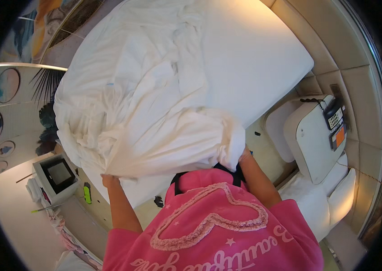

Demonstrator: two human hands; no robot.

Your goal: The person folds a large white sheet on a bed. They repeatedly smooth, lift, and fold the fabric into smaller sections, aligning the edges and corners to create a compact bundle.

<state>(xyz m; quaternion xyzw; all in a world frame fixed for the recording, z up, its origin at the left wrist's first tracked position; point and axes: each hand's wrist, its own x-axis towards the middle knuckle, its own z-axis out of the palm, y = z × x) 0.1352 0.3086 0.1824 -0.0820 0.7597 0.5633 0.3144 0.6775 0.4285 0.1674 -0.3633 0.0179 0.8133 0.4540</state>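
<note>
A rumpled white duvet or its cover lies over the left and near part of the bed, its near edge lifted between my hands. My left hand in the picture's left half grips one corner of the cloth. On the other side, my right hand holds the bunched end, its fingers partly hidden by the fabric. A smooth white fitted sheet covers the mattress on the right.
A nightstand with a telephone stands at the right, near white pillows and a padded wall panel. Left are a small cabinet and a green object on the floor.
</note>
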